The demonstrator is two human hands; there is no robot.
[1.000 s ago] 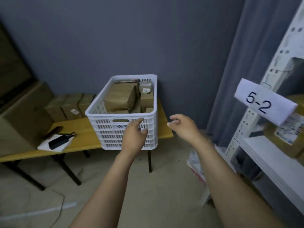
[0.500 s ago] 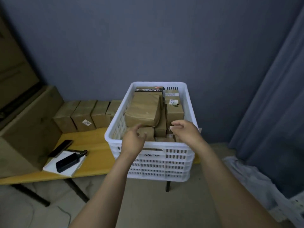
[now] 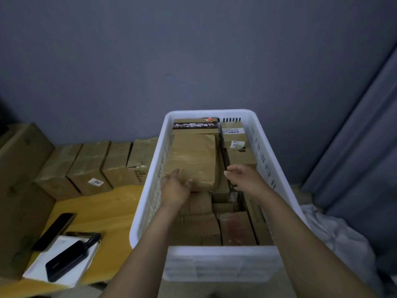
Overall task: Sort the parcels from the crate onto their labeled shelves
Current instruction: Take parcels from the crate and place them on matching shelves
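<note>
Crate: white plastic crate [image 3: 266,147] on the yellow wooden table [image 3: 103,207], packed with brown parcels.
Big parcel: flat brown paper parcel [image 3: 193,160], on top of the pile, toward 11 o'clock in the crate.
Left hand [image 3: 175,188]: open, fingers straight, at the big parcel's near left corner, gripping nothing.
Right hand [image 3: 245,177]: open, fingers loosely bent, holding nothing, over the small boxes at 3 o'clock of the big parcel.
Sticker box: small brown cardboard box [image 3: 233,136] at 1 o'clock, white sticker reads about "700".
Far box: brown box with a black band [image 3: 194,125] at 12 o'clock, writing too blurry to read.
Table boxes: row of brown cardboard boxes [image 3: 94,166] at 9 o'clock of the crate.
</note>
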